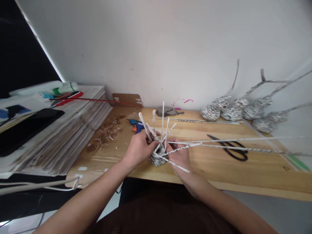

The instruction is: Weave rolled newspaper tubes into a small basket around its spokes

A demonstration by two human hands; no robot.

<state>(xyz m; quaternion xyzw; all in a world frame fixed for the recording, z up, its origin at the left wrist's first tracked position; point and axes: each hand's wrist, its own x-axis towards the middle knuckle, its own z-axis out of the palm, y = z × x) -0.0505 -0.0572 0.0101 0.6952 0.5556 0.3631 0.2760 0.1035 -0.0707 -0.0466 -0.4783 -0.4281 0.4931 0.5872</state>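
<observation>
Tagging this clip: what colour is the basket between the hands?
The basket is whitish with dark flecks, shown in the head view.

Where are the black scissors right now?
In the head view, the black scissors lie on the wooden tabletop, to the right of the right hand, with two long paper strips crossing over them.
</observation>
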